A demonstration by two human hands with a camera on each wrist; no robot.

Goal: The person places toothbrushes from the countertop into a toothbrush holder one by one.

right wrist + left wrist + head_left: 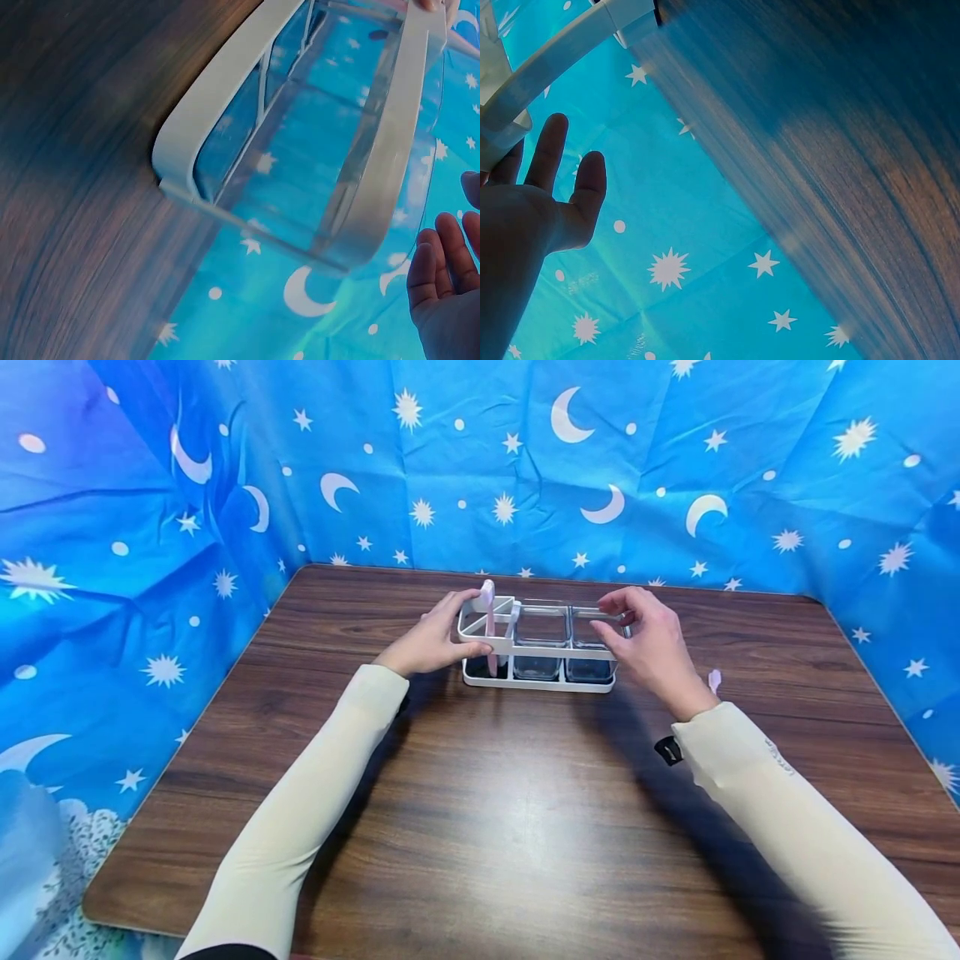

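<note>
A white toothbrush holder (555,652) with an upper frame and a low base stands toward the back of the table. Two clear square cups, a middle cup (537,668) and a right cup (589,671), sit in it side by side. In its divided left section a pink toothbrush (491,625) stands upright, head up. My left hand (431,639) grips the frame's left end, thumb in front and fingers behind. At the right end, my right hand (654,639) hovers by the right cup's rim, thumb and fingers apart; the right wrist view shows its fingers (446,259) beside the holder.
Another pale pink toothbrush (715,680) shows on the brown wooden table (480,827), partly hidden behind the right wrist. A blue cloth (480,460) with moons and stars hangs behind the table and along its sides.
</note>
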